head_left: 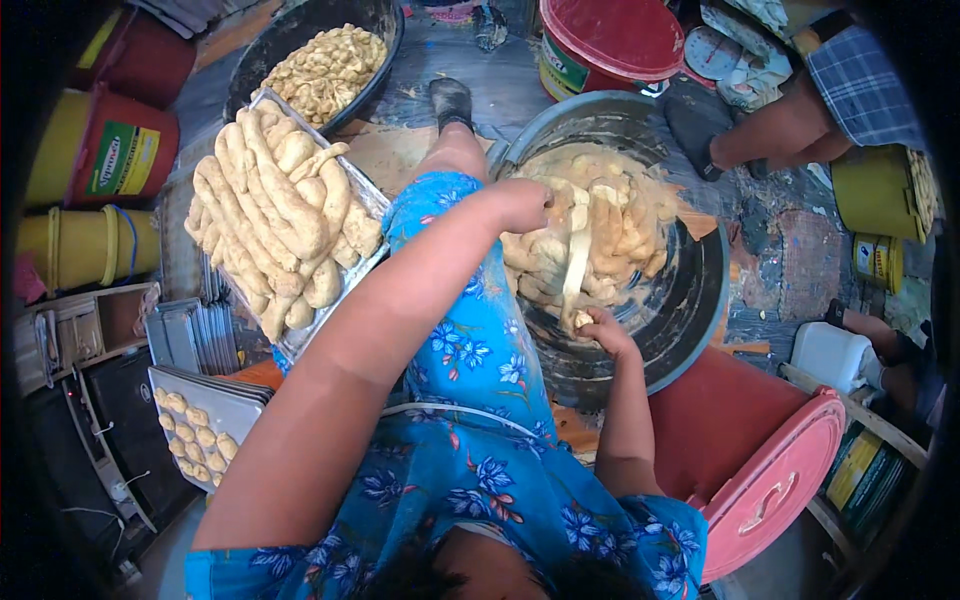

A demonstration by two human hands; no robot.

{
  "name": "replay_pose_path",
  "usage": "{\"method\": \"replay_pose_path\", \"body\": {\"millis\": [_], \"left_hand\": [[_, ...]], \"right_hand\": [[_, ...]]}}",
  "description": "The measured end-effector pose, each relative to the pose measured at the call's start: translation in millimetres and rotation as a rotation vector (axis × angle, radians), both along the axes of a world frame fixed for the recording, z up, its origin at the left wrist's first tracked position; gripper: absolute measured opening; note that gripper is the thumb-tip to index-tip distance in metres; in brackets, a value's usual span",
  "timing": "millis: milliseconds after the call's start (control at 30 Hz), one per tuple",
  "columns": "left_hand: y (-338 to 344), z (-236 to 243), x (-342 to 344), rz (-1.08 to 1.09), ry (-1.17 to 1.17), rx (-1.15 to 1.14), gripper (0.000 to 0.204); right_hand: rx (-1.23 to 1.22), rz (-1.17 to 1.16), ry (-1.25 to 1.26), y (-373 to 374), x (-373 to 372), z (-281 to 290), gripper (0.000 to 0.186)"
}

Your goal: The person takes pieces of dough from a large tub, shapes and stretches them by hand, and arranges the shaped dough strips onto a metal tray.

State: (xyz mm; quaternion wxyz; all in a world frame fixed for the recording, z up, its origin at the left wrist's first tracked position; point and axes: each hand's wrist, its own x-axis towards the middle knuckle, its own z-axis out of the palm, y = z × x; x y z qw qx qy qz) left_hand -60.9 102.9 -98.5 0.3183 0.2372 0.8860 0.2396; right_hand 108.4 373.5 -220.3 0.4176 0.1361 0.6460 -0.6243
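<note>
Over a large dark grey tub (690,330) with a heap of pale tan dough (620,230), a long flattened strip of dough (577,250) is stretched between my two hands. My left hand (522,204) is closed at its upper end, and my right hand (605,330) grips the lower end near the tub's near side. To the left, a metal tray (343,300) carries piled dough ropes (270,200), beside my left forearm.
A second dark tub (393,55) holds dough lumps at back left. Buckets (130,150) line the left, above stacked trays with small rounds (195,435). A red bucket (760,470) lies near right. Other people's legs (760,135) are at right.
</note>
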Motion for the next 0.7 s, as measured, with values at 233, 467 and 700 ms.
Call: {"method": "replay_pose_path", "body": {"millis": [233,467,700], "left_hand": [[24.1,2.7,42.7,-0.297,0.027,0.652,0.064],[23.8,19.8,15.0,0.254,-0.3,0.698,0.044],[6.5,29.2,5.3,0.681,-0.462,0.934,0.027]], "right_hand": [[-0.322,0.238,0.446,-36.5,-69.4,155.3,0.036],[-0.163,-0.391,0.721,-67.4,-124.3,159.1,0.061],[0.625,0.115,0.582,-12.0,-96.1,-78.3,0.052]]}}
